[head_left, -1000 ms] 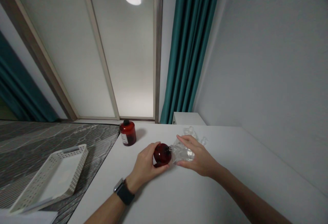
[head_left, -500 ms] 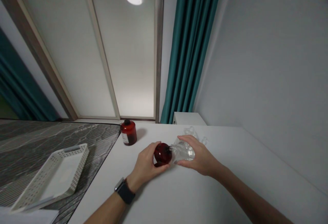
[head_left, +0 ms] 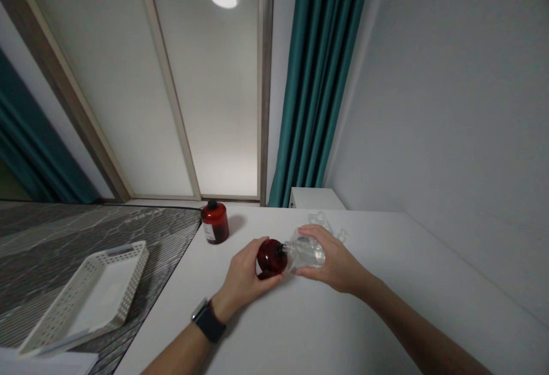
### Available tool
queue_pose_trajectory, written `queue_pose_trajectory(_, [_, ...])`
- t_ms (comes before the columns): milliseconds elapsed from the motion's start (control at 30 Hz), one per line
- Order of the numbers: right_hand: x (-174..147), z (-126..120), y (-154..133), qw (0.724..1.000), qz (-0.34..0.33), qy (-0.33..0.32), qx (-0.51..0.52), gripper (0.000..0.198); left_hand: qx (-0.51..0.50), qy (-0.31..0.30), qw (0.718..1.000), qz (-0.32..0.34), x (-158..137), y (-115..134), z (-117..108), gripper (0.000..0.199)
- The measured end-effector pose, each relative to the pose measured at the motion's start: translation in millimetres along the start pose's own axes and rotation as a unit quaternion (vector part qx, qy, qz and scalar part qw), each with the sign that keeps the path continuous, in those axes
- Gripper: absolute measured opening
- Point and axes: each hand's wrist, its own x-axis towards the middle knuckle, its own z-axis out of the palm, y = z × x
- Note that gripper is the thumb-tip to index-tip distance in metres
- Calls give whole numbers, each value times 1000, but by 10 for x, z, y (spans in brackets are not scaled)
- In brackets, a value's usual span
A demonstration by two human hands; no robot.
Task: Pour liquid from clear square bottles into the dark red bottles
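My left hand (head_left: pixel 249 272), with a dark watch on its wrist, is closed around a dark red bottle (head_left: pixel 273 256) tilted toward the right. My right hand (head_left: pixel 328 260) grips a clear bottle (head_left: pixel 305 252) lying sideways. The clear bottle's narrow neck meets the red bottle's mouth; whether it is inside or just at the rim I cannot tell. Behind my right hand lie small clear pieces (head_left: pixel 319 220). Another red bottle (head_left: pixel 215 223), with a black cap and a white label, stands upright farther back on the left.
Both hands are over a white table (head_left: pixel 274 329). To the left, a white perforated basket (head_left: pixel 88 295) rests on a grey patterned surface (head_left: pixel 171 232), near a white sheet (head_left: pixel 47 362). A white box-like piece (head_left: pixel 316 198) stands beyond the table's back edge, below a teal curtain (head_left: pixel 321 78).
Almost nothing differs. Both hands keep the two bottles mouth to mouth in the same place.
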Motion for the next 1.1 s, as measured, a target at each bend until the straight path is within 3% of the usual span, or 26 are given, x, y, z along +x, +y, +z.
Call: queue_pose_trajectory(1100, [80, -52, -28, 1000, -28, -6, -3, 66, -52, -1, 998, -37, -10, 8, 24, 67])
